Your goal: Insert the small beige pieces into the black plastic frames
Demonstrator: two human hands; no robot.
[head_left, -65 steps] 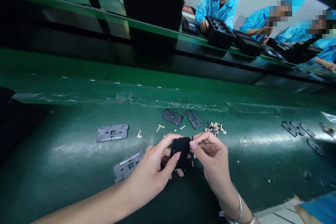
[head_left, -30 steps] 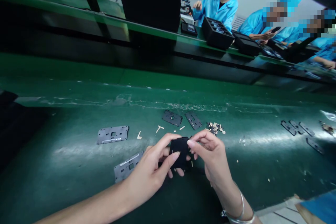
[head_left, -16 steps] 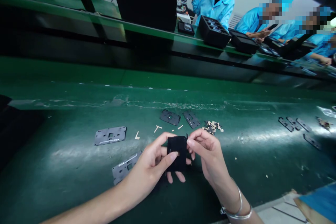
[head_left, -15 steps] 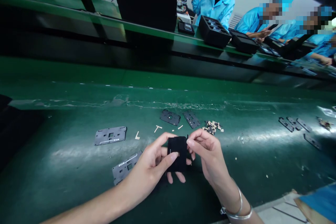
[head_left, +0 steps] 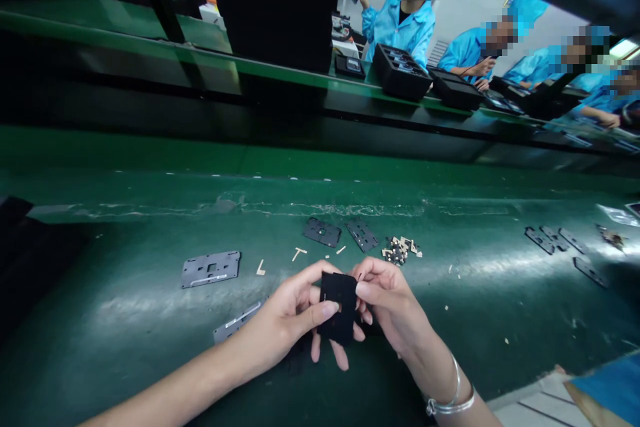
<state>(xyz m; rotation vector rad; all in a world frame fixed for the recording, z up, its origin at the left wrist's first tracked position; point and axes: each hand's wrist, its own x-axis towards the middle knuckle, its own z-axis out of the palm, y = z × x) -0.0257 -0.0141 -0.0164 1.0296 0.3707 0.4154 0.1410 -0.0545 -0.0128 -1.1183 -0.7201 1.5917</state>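
Note:
A flat black rectangular plate [head_left: 340, 320] is held upright in my left hand [head_left: 295, 307], thumb across its face and fingers spread behind it. My right hand [head_left: 387, 293] is closed in a pinch at the plate's upper right corner. A tiny dark tip shows at those fingertips, but what they pinch is mostly hidden. Beyond the hands lie two dark plates with cutouts, one left [head_left: 323, 232] and one right [head_left: 363, 234]. Next to them is a heap of small black and beige pieces [head_left: 400, 249].
A grey plate [head_left: 211, 269] lies at left, another [head_left: 235, 322] partly under my left forearm. Beige strips [head_left: 299, 253] dot the green table [head_left: 150, 360]. Several dark frames [head_left: 555, 240] lie at right. Behind the raised shelf, people in blue work near a black box [head_left: 401, 73].
Both hands and the black plate sit slightly lower in view, and the plate is tilted a little. My right fingers stay at its corner. The co-worker opposite has raised a flat object.

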